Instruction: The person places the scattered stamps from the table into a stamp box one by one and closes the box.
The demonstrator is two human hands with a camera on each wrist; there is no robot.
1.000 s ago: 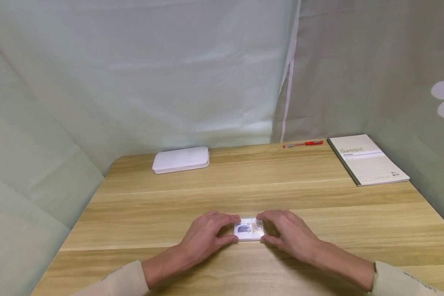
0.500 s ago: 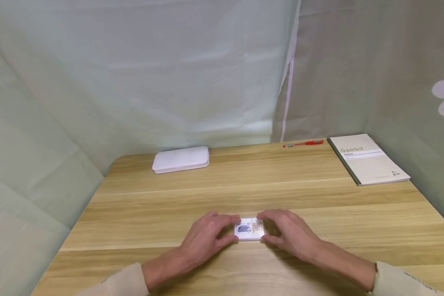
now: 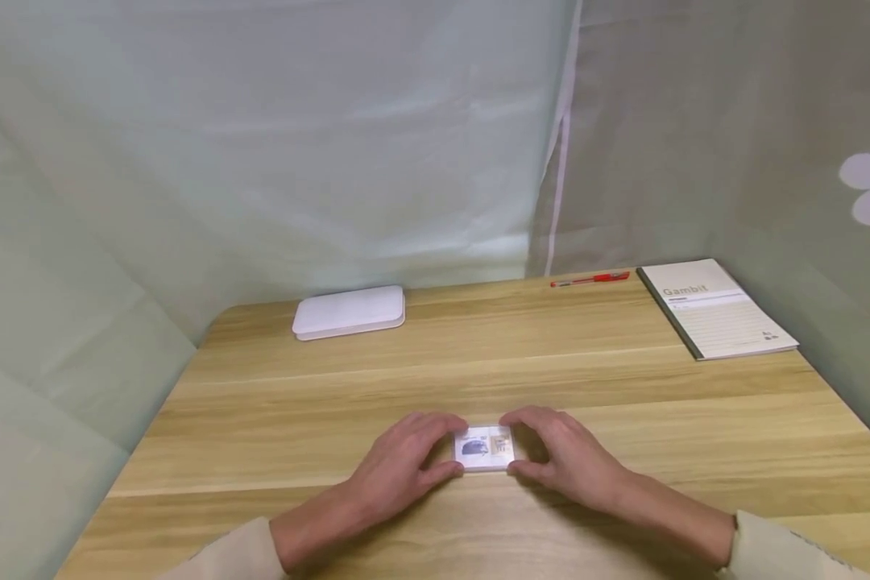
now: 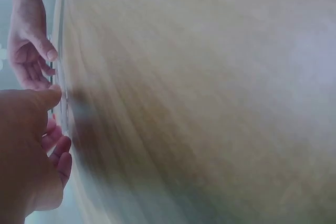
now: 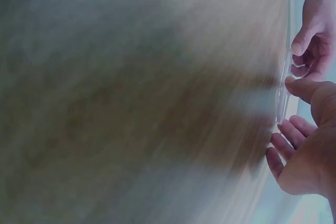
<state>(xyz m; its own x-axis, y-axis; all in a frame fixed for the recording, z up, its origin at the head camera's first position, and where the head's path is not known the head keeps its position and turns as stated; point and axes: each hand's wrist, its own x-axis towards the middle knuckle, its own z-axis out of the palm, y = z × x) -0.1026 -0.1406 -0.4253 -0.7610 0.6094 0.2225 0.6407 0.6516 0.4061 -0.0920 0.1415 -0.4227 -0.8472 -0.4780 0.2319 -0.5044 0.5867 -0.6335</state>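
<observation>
A small flat rectangular case [image 3: 483, 449] with clear edges lies on the wooden table. Its white face carries a dark blue picture and a smaller orange one. My left hand [image 3: 409, 459] holds the left end, thumb at the near corner and index finger at the far corner. At the opposite end my right hand [image 3: 573, 455] grips in the same way. In the left wrist view, the thumb of the left hand [image 4: 29, 150] touches the case's thin edge [image 4: 63, 106]. The right wrist view shows the right hand [image 5: 310, 145] with thumb and fingers at the case.
A white flat box [image 3: 350, 312] sits at the table's back left. Towards the back right lie a red pen [image 3: 590, 279] and a notebook [image 3: 721, 318] marked "Gambit". Cloth curtains [image 3: 377, 161] hang behind and beside the wooden table [image 3: 319, 403].
The head view has shifted a little, so everything appears slightly further left. Both hands keep their hold on the case, and it stays in place on the table.
</observation>
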